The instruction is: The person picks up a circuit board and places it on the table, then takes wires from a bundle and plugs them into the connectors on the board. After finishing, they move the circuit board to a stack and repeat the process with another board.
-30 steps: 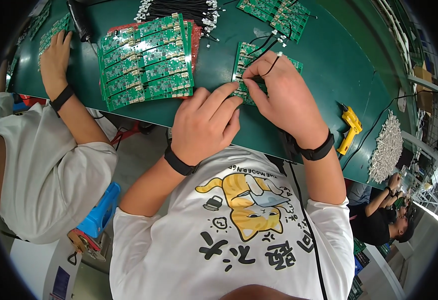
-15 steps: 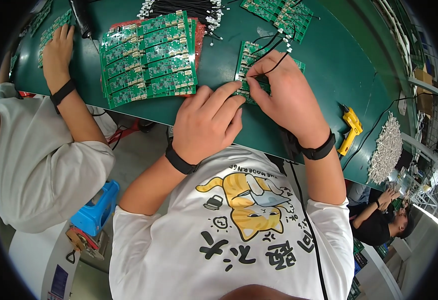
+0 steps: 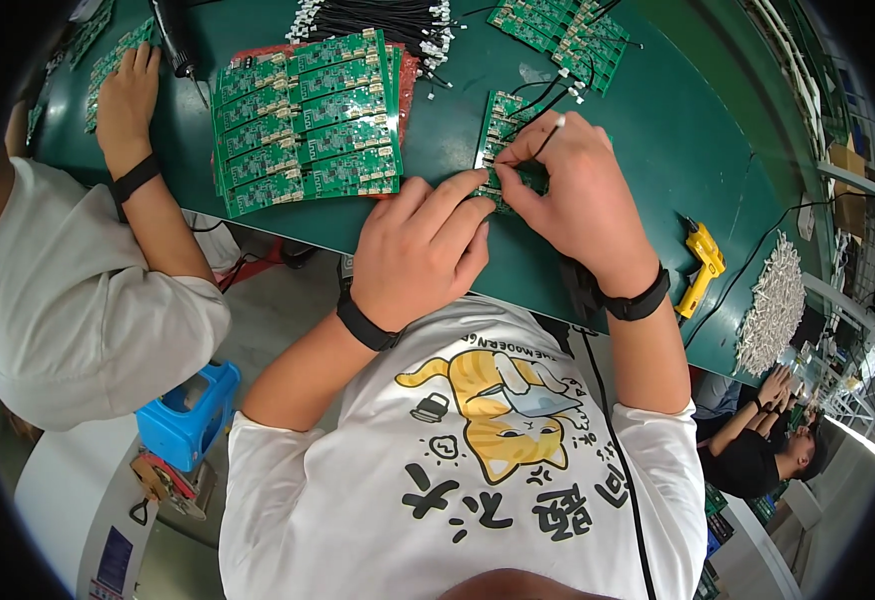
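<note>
A green circuit board panel [image 3: 495, 112] lies on the table in front of me, partly covered by my hands. My left hand [image 3: 420, 240] holds its near left edge with the fingertips, the index finger lying over a connector. In a pinch of thumb and forefinger, my right hand [image 3: 583, 200] has a thin black cable [image 3: 548, 140]. One white plug of that cable stands up beside the knuckles; its other end is hidden at my fingertips, against the board's connectors. More black cables with white plugs trail from the board's far part.
Left of my hands stand stacked green boards [image 3: 343, 115] on red bubble wrap. Behind lie a bundle of black cables [image 3: 373, 25] and more boards [image 3: 568, 35]. A yellow glue gun [image 3: 700, 265] and a pile of white pieces [image 3: 770, 310] are right. A co-worker's hand [image 3: 126, 105] and an electric screwdriver [image 3: 173, 40] are left.
The cable's loose white plug has swung down to beside my right knuckles. Both hands stay at the same spot on the board, and the view has shifted slightly.
</note>
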`<state>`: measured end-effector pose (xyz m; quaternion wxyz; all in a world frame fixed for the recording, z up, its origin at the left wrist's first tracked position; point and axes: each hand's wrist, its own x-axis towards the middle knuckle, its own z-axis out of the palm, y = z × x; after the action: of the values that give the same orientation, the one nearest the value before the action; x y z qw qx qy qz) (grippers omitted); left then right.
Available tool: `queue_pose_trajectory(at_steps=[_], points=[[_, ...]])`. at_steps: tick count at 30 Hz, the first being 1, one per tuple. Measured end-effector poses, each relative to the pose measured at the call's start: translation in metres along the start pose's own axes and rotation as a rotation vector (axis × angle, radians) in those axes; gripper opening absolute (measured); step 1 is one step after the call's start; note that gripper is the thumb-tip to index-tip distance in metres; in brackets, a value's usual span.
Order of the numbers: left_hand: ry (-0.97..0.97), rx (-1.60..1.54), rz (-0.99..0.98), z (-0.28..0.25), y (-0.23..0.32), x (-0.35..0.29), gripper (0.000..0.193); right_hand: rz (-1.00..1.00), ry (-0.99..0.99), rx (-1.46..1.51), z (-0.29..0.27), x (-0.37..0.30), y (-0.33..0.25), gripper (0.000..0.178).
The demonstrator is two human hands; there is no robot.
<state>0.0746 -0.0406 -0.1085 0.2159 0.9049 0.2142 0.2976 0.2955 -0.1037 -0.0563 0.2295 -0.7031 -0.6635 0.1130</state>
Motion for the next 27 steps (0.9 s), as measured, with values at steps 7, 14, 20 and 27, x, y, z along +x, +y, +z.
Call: queue_pose_trajectory(at_steps=[7, 14, 20, 27], points=[[-0.013, 0.003, 0.012, -0.002, -0.001, 0.003, 0.020, 0.055, -0.109, 0.169, -0.003, 0.009, 0.016, 0.009], [-0.003, 0.011, 0.037, -0.004, 0.000, 0.004, 0.020, 0.070, -0.127, 0.175, -0.007, 0.012, 0.009, 0.008], [-0.070, -0.104, 0.024, -0.026, 0.014, 0.011, 0.018, 0.040, -0.050, 0.081, 0.003, -0.005, 0.013, 0.018], [-0.007, -0.129, -0.005, -0.117, -0.008, 0.127, 0.012, 0.120, 0.231, 0.034, 0.006, -0.077, 0.013, 0.057]])
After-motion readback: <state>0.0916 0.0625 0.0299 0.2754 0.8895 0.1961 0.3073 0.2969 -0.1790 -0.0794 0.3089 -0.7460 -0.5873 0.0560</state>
